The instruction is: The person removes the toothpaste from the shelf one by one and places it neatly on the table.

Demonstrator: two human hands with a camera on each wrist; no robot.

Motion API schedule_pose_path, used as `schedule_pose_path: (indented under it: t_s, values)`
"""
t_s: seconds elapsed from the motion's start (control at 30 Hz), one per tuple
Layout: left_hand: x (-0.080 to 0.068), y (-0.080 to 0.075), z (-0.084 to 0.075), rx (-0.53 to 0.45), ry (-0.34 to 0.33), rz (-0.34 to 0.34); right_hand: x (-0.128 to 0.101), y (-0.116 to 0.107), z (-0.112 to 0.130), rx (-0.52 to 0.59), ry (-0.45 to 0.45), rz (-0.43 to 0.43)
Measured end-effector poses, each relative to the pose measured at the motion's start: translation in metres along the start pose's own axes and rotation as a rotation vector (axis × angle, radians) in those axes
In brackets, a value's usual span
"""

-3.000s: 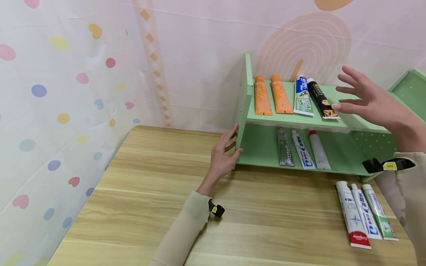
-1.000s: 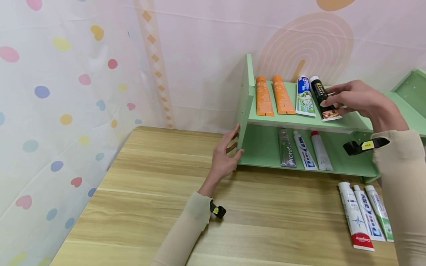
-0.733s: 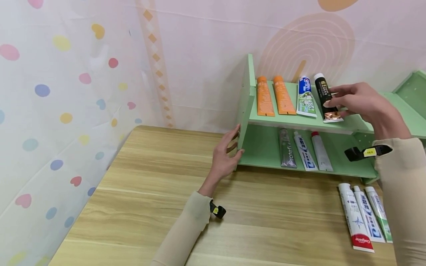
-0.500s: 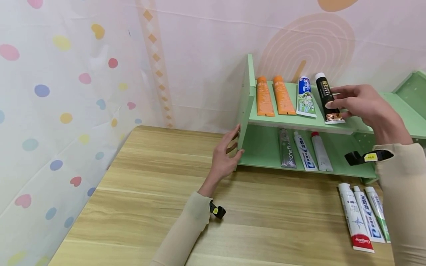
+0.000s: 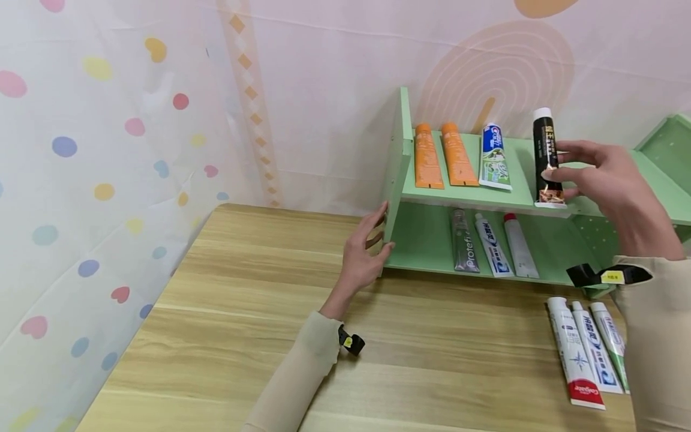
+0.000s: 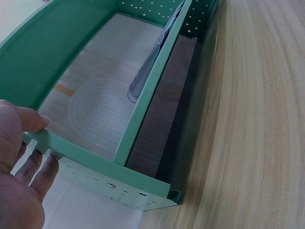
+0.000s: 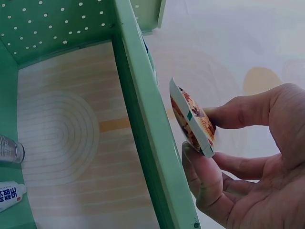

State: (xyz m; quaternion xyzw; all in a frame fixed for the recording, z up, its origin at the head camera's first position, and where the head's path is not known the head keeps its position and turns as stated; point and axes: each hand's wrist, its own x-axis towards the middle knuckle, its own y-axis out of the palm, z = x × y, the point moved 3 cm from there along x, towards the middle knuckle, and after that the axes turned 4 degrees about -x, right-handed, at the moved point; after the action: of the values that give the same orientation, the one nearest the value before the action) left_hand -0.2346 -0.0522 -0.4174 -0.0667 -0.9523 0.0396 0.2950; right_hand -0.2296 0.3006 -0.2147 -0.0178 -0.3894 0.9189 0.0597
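My right hand [image 5: 561, 165] pinches a black toothpaste tube [image 5: 545, 150] with a white cap, holding it upright just above the right end of the top board of a green two-tier shelf [image 5: 464, 195]. In the right wrist view the tube's crimped end [image 7: 193, 119] sits between thumb and fingers of the right hand [image 7: 238, 157]. My left hand [image 5: 378, 231] grips the shelf's left side panel [image 6: 95, 167], with the thumb [image 6: 28, 119] inside and the fingers outside.
On the top board lie two orange tubes [image 5: 426, 156] and a white-green tube [image 5: 493, 157]. The lower board holds a grey tube [image 5: 461, 240], a blue-white tube [image 5: 490, 237] and a red-capped tube [image 5: 518, 239]. Three tubes [image 5: 591, 348] lie on the wooden table [image 5: 243, 312].
My right hand came down open from the air, took hold of the black tube lying on the top board, and lifted it upright and to the right. The left hand stayed put.
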Motion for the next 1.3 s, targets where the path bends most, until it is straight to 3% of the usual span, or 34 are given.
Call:
schedule_pose_path:
  t_s: [0.83, 1.3]
  values:
    - [-0.001, 0.002, -0.002, -0.004, 0.006, 0.003, -0.056, 0.011, -0.014, 0.162, -0.143, -0.127]
    - [0.0, 0.003, -0.003, 0.009, 0.008, 0.003, -0.08, 0.019, -0.036, 0.064, -0.093, -0.162]
